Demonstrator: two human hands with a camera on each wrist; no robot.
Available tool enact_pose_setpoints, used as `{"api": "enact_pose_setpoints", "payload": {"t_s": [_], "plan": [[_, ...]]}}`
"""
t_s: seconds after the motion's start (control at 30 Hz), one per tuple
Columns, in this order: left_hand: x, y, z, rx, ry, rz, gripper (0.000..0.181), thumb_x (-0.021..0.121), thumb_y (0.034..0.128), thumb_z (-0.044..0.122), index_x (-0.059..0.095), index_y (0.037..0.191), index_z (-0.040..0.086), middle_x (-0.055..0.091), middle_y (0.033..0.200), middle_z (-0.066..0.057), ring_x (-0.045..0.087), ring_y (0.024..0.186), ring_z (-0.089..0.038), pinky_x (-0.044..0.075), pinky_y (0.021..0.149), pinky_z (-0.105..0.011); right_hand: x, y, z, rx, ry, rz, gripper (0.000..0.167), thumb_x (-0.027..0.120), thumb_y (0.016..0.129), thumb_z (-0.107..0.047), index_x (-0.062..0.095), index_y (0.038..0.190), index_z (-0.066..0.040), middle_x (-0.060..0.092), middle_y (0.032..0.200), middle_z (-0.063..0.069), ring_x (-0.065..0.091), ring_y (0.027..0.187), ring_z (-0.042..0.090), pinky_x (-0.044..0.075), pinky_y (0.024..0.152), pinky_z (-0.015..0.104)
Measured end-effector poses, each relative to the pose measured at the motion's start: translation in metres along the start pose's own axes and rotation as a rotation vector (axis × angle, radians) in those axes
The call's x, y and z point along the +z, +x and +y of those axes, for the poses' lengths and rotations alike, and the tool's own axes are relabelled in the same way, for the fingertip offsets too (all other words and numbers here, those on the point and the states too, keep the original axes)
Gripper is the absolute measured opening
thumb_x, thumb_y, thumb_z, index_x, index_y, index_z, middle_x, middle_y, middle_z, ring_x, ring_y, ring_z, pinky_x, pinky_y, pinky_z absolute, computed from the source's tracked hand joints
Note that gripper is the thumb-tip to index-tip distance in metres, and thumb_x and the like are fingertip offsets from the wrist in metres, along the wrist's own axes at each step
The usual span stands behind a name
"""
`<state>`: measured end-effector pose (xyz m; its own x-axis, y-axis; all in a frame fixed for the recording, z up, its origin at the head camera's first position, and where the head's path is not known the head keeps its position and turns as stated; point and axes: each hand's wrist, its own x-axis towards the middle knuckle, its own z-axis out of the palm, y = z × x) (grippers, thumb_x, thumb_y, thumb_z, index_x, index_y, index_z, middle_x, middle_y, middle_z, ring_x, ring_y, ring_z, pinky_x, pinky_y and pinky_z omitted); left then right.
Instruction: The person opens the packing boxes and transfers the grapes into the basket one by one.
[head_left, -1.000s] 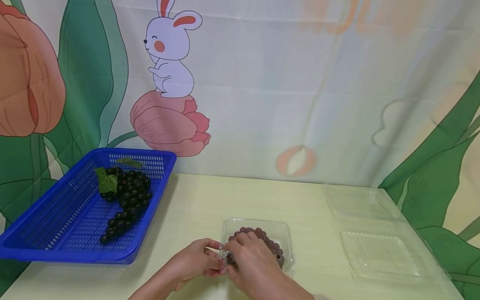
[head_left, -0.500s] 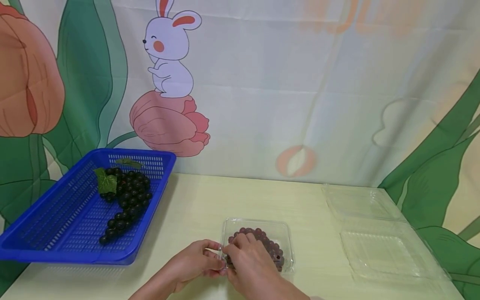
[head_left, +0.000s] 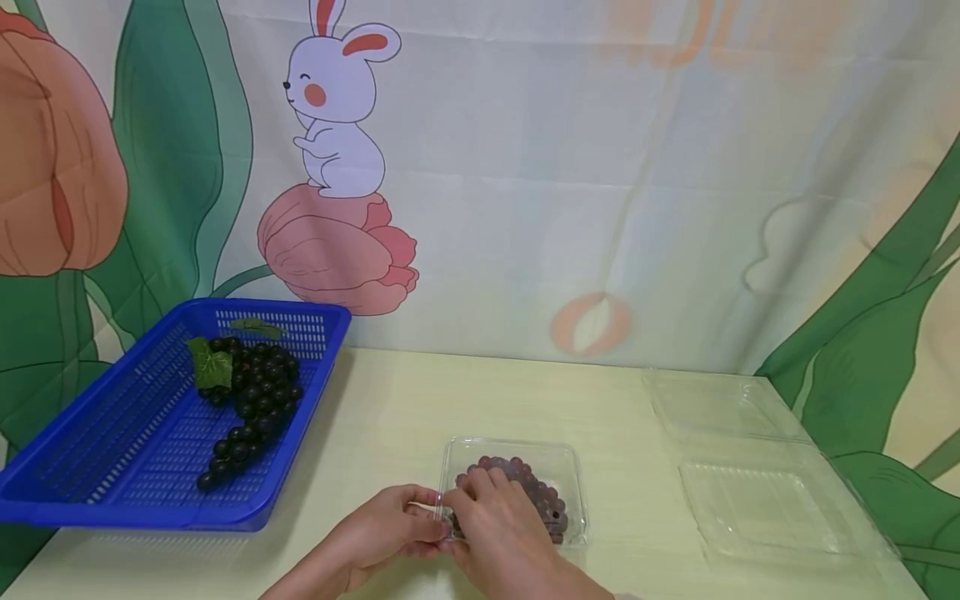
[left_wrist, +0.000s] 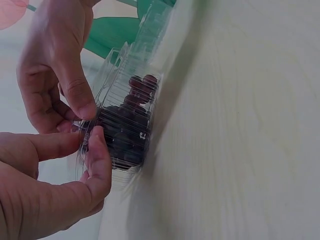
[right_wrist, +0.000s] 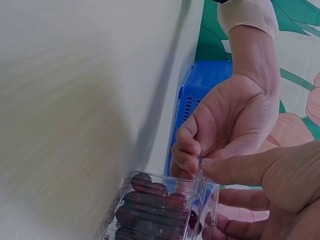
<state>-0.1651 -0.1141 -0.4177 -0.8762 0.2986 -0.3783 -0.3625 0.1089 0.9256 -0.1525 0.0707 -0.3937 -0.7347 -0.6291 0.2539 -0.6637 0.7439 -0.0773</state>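
Observation:
A clear plastic clamshell box (head_left: 572,467) with its lid down stands near the table's front, holding a bunch of dark red grapes (head_left: 551,502). At its front left corner, my left hand (head_left: 386,525) pinches the rim between thumb and fingers. My right hand (head_left: 501,525) reaches over the lid with bent fingers, its thumb at the front rim. Both thumbs meet close together on the rim in the left wrist view, where grapes (left_wrist: 127,137) show through the ribbed wall. The right wrist view shows the left hand (right_wrist: 225,120) beyond the right thumb. Right fingertips are partly hidden in the head view.
A blue plastic basket (head_left: 150,515) at the left holds a bunch of black grapes (head_left: 262,396) with green leaves. An open clear clamshell box (head_left: 780,512) lies at the right. Behind the table hangs a printed cloth (head_left: 510,167) with a rabbit and tulips.
Both hands stay at the box's front left corner. The right hand has shifted very slightly left, and its fingers have moved a little on the lid. The box has stayed in place.

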Motion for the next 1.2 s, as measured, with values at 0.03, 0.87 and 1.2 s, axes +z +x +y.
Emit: {"api": "enact_pose_setpoints", "payload": {"t_s": [0.03,0.87,1.2], "plan": [[0.0,0.0,0.0,-0.001,-0.005,-0.002,0.041,0.066,0.096,-0.005,0.047,0.131,-0.016,0.071,0.1,-0.016,0.071,0.085,-0.019,0.059,0.078,-0.032,0.0,0.0,0.0,0.002,-0.003,-0.001,0.04,0.089,0.082,-0.033,0.075,0.115,-0.016,0.06,0.102,-0.003,0.05,0.091,0.015,0.048,0.079,0.031],[-0.009,-0.001,-0.007,0.009,-0.101,-0.118,0.043,0.059,0.097,-0.008,0.042,0.136,-0.015,0.069,0.101,-0.012,0.067,0.087,-0.018,0.056,0.08,-0.03,0.004,0.006,-0.001,-0.052,-0.068,0.05,0.022,0.089,0.081,-0.031,0.08,0.102,-0.028,0.056,0.088,-0.007,0.046,0.079,0.011,0.039,0.062,0.021],[-0.01,-0.003,-0.009,-0.001,-0.125,-0.142,0.046,0.065,0.0964,-0.006,0.044,0.137,-0.013,0.068,0.098,-0.008,0.065,0.086,-0.015,0.055,0.084,-0.031,0.006,0.007,-0.003,-0.075,-0.085,0.069,0.019,0.088,0.079,-0.025,0.08,0.096,-0.027,0.059,0.088,-0.007,0.052,0.081,0.011,0.037,0.061,0.021]]}}
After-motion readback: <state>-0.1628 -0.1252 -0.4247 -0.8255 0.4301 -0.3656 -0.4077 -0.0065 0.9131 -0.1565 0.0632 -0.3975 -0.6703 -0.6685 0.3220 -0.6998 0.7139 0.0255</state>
